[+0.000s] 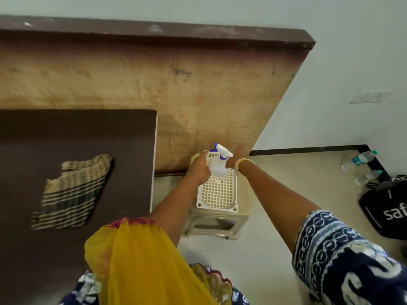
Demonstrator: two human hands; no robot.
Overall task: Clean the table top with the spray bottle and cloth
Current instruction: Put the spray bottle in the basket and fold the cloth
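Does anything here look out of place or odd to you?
Mostly the big wooden board leaning tilted against the wall, its face scuffed and stained. The striped cloth lies rumpled and askew on the dark table. Two plastic water bottles lie on the floor by the wall. No spill shows.

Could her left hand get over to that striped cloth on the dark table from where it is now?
Probably yes, once it lets go. The left hand is at the spray bottle over the stool. The striped cloth lies uncovered on the dark table, and nothing stands between them.
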